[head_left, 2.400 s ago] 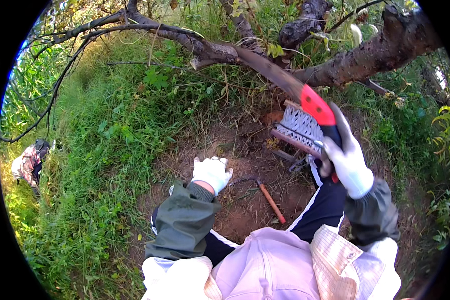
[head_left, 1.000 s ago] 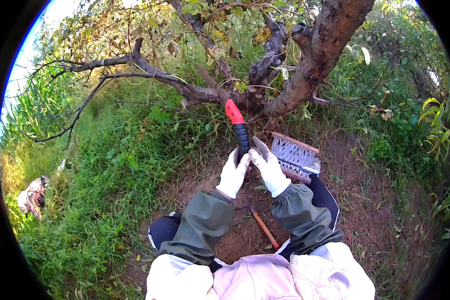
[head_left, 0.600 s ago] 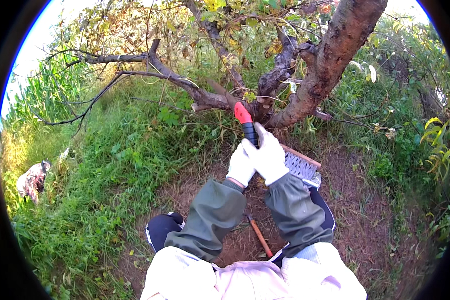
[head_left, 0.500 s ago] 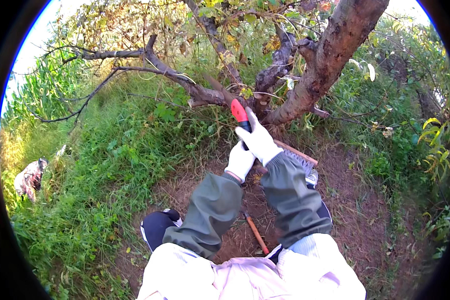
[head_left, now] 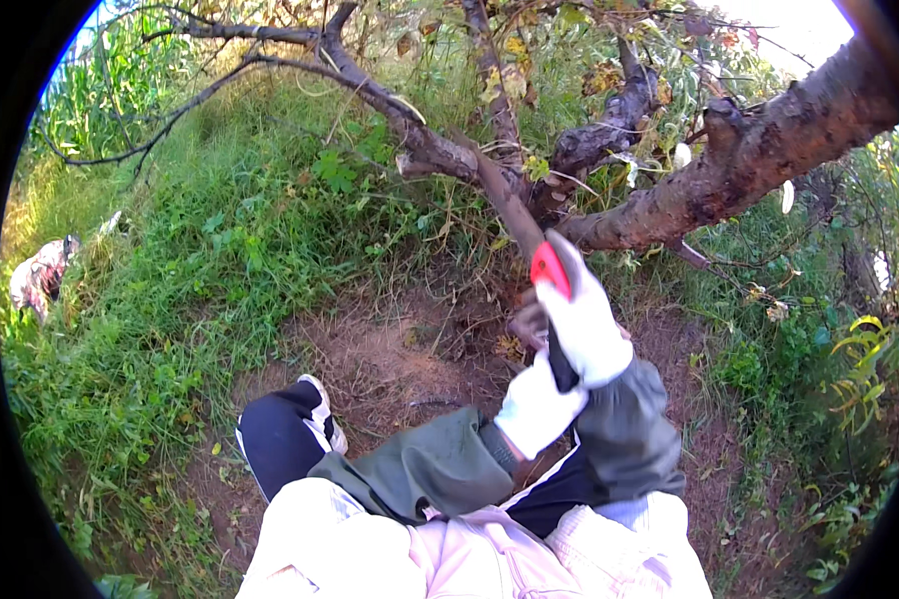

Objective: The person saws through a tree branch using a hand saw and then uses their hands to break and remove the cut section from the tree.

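Observation:
My white-gloved right hand (head_left: 587, 327) wraps round the red and black handle of a pruning saw (head_left: 551, 268). Lower on the black part of that handle, my left hand (head_left: 539, 407), gloved too, is closed just below the right. The saw's blade (head_left: 510, 208) points up and away, lying against the base of a tree limb (head_left: 438, 153) that leans left near the fork. Its far end blurs into the bark, so I cannot tell how deep it sits. Dark green sleeves cover both my forearms.
A thick trunk (head_left: 759, 155) slants up to the right, and a darker limb (head_left: 609, 138) rises behind the fork. Thin twigs (head_left: 185, 107) reach left. Grass (head_left: 210, 260) borders bare soil (head_left: 370, 344). Another person (head_left: 40, 280) is bent over at far left.
Both hands have drawn the saw back toward my body and rightward, so more blade shows. My view has shifted, and the orange-handled tool on the ground is now out of sight.

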`<state>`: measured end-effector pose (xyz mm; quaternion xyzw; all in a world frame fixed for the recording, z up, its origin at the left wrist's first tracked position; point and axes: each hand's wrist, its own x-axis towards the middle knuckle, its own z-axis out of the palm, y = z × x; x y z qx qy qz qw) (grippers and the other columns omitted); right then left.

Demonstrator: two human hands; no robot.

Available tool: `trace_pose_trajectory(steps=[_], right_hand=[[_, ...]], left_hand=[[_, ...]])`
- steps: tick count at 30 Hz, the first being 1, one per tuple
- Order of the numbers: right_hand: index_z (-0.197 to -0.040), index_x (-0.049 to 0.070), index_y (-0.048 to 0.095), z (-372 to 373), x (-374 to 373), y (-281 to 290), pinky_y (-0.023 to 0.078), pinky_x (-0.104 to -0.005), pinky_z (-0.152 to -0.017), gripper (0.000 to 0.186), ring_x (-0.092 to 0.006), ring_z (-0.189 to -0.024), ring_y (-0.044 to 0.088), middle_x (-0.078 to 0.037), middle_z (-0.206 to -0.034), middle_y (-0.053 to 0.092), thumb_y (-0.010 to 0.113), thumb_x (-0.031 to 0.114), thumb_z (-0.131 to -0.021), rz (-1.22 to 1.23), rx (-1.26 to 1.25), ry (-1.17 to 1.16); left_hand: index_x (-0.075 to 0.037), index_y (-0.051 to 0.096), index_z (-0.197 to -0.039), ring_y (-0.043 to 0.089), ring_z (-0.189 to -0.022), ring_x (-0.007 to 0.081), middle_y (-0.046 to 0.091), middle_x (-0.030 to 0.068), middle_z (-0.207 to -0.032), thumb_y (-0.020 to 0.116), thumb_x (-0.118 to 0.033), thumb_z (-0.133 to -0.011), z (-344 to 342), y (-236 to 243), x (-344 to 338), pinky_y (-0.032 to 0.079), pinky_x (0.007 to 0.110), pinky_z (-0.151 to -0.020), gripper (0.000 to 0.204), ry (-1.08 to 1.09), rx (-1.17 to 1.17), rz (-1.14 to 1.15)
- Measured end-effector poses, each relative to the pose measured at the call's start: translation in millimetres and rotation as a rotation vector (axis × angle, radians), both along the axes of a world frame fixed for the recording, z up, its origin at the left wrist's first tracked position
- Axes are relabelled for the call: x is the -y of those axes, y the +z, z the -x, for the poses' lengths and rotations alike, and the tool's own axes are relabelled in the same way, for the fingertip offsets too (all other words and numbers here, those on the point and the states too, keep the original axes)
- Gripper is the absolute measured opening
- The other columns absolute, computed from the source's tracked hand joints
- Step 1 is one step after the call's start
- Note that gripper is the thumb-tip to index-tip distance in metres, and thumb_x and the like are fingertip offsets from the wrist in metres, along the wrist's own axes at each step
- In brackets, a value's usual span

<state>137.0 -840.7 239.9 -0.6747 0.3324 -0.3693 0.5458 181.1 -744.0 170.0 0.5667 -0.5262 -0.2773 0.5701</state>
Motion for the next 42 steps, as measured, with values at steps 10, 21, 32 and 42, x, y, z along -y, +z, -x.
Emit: trace_pose_trajectory(steps=[10, 21, 32, 42], right_hand=[[-0.143, 0.017, 0.028, -37.4, 35.5, 21.9, 0.050, -0.0298, -0.049, 0.059, -0.0139, -0.053, 0.055, -0.005, -0.070, 0.055, 0.051, 0.008, -0.089, -0.111, -0.057, -0.043], [-0.140, 0.013, 0.030, -86.4, 92.4, 33.5, 0.046, -0.0304, -0.040, 0.057, -0.0156, -0.047, 0.054, -0.005, -0.063, 0.052, 0.051, 0.009, -0.087, -0.140, -0.064, -0.043], [-0.141, 0.021, 0.033, -76.2, 96.3, 29.5, 0.045, -0.0283, -0.039, 0.057, -0.0122, -0.042, 0.051, -0.005, -0.062, 0.054, 0.051, 0.009, -0.089, -0.010, -0.178, -0.004], [-0.144, 0.015, 0.026, 16.2, -20.7, 38.9, 0.045, -0.0224, -0.046, 0.060, -0.0080, -0.050, 0.051, -0.003, -0.069, 0.054, 0.047, 0.005, -0.088, -0.029, -0.256, -0.090]], left_hand=[[-0.002, 0.057, -0.094, 0.064, -0.078, 0.0339, 0.064, 0.0190, -0.081, 0.065, -0.031, -0.077, -31.6, 22.0, 36.7, 0.051, 0.040, -0.071, 0.034, 0.070, -0.052, -0.100], [-0.001, 0.059, -0.090, 0.058, -0.054, 0.0118, 0.062, 0.0037, -0.071, 0.061, -0.015, -0.079, -81.2, 23.5, 98.8, 0.047, 0.027, -0.049, 0.018, -0.239, -0.551, -0.008], [0.000, 0.054, -0.105, 0.064, -0.080, 0.0184, 0.065, 0.0128, -0.089, 0.066, -0.021, -0.078, -66.5, 13.6, 100.5, 0.051, 0.031, -0.069, 0.037, -0.108, -0.174, -0.107], [-0.001, 0.055, -0.098, 0.060, -0.064, 0.0398, 0.060, 0.0213, -0.069, 0.069, -0.031, -0.073, 17.1, 11.5, -8.9, 0.049, 0.047, -0.057, 0.041, -0.218, -0.201, -0.006]])
